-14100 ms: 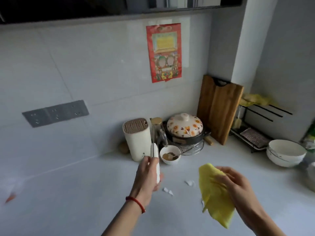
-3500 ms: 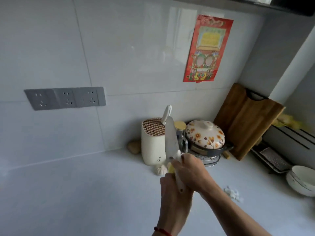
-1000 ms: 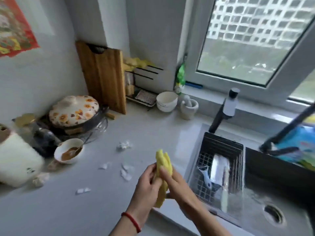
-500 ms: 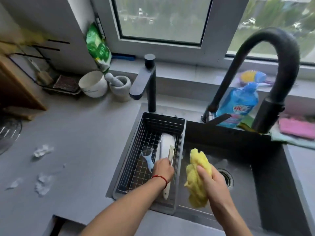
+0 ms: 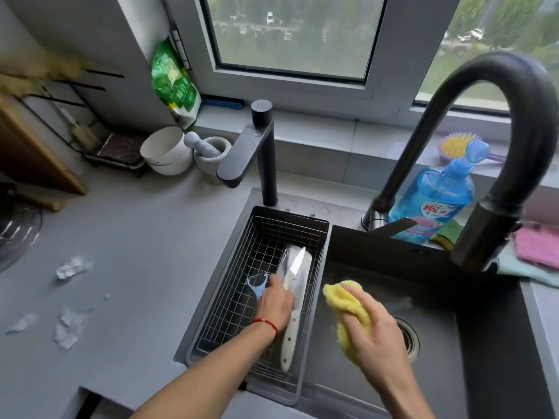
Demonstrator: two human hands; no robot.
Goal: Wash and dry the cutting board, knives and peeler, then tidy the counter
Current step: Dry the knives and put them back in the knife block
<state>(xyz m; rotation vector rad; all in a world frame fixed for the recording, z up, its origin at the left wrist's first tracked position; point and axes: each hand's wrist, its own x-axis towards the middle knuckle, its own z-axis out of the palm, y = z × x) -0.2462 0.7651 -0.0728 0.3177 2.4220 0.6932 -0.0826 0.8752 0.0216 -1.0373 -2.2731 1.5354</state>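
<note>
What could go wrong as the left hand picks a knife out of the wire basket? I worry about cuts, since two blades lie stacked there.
1. The left hand reaches in right beside the small knife, which lies on the cleaver; fingers could slide onto an edge.
2. Lifting one knife may drag the other against the wire basket.
3. The blue peeler sits by the fingers and may snag.

Both forearms are bare right up to the frame edge, no sleeves showing, and the left hand [image 5: 276,300] wears a thin red string bracelet [image 5: 266,323] round the wrist, while the right hand [image 5: 367,325] carries nothing.
</note>
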